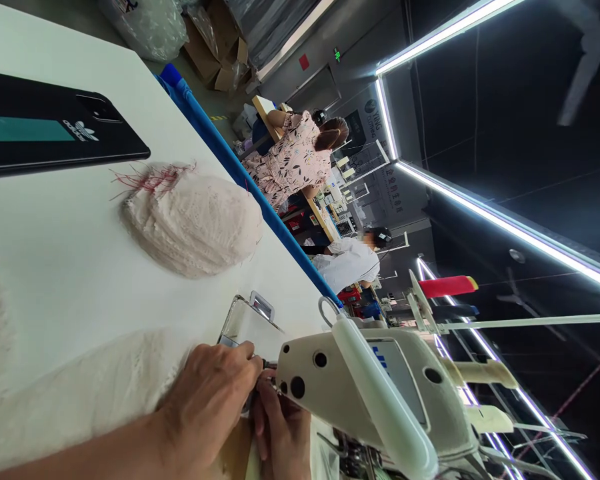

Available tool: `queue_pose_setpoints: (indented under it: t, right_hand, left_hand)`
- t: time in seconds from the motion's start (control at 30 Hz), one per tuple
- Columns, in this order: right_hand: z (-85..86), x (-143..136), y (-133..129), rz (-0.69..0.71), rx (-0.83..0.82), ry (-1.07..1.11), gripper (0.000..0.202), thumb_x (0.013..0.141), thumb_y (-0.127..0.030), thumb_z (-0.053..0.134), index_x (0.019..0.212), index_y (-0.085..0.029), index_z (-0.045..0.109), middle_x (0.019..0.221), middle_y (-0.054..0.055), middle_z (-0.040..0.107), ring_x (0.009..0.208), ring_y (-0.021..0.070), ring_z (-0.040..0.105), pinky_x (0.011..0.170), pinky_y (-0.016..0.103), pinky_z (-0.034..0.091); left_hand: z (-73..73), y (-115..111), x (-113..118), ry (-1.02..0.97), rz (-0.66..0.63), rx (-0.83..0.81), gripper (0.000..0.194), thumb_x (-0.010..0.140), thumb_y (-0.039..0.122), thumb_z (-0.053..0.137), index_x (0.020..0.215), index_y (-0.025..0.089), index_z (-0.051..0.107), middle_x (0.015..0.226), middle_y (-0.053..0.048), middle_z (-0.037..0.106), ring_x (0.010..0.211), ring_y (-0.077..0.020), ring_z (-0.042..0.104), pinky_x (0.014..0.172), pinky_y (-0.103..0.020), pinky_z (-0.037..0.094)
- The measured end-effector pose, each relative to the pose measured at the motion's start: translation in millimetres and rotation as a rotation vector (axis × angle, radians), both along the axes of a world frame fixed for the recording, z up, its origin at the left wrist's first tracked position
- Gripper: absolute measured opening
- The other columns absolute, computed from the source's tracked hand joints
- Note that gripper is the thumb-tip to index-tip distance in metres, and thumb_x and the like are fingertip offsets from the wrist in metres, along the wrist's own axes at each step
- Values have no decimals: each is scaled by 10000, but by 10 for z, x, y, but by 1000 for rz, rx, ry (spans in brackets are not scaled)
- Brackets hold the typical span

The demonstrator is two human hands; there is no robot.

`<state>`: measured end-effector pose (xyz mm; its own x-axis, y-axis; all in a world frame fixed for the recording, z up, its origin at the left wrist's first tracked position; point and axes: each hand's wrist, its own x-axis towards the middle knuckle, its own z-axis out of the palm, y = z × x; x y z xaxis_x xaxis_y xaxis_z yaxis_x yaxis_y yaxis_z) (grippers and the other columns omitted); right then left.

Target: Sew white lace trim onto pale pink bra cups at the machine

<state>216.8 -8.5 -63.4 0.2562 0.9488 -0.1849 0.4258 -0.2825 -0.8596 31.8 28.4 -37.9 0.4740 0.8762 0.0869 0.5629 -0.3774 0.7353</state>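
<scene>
The view is turned sideways. My left hand [213,383] is closed, its fingertips curled beside the needle end of a sewing machine [320,380]. My right hand [285,433] is just below it, with its fingers pinched together under the machine head. What either hand grips is hidden by the fingers and the machine. White lace fabric [105,383] stretches over the table up to my left wrist. A bundle of cream lace pieces [200,220] with loose red threads lies farther up the white tabletop [80,267].
A black phone [35,127] lies near the bundle. A blue roll [245,180] runs along the table edge. A white lamp [385,393] is attached to the machine, with thread spools [447,287] beyond. Two people [300,157] sit at other machines. Cardboard boxes [215,47] stand behind.
</scene>
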Motion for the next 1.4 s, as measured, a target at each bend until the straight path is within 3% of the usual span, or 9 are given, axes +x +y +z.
queue_pose_setpoints:
  t: [0.2, 0.63, 0.8, 1.4]
  right_hand:
    - [0, 13, -3, 8, 41, -13, 403, 751, -525, 666, 742, -122, 678, 380, -60, 437, 286, 37, 231, 300, 210, 141]
    - [-25, 45, 12, 51, 14, 8, 453, 777, -531, 638, 542, -149, 576, 336, -68, 373, 282, 40, 238, 305, 207, 145]
    - [-28, 50, 10, 95, -43, 30, 576, 807, -548, 599, 413, -170, 413, 332, -60, 353, 290, 25, 222, 321, 200, 153]
    - [-25, 18, -3, 81, -19, 19, 583, 805, -539, 609, 411, -177, 377, 360, -55, 361, 313, 28, 224, 328, 210, 144]
  left_hand:
    - [-35, 4, 20, 14, 13, 15, 326, 808, -13, 357, 802, 189, 612, 823, -36, 660, 667, -251, 674, 571, -390, 545]
    - [-30, 9, 24, -9, -8, -32, 359, 794, -19, 338, 844, 191, 624, 868, -51, 666, 722, -269, 677, 621, -440, 551]
    - [-56, 4, 38, -3, -3, -7, 319, 798, -5, 372, 836, 192, 620, 845, -43, 658, 693, -257, 674, 603, -415, 551]
    - [-48, 6, 45, 3, 10, -4, 356, 811, -21, 334, 810, 194, 618, 839, -38, 662, 694, -260, 674, 585, -427, 552]
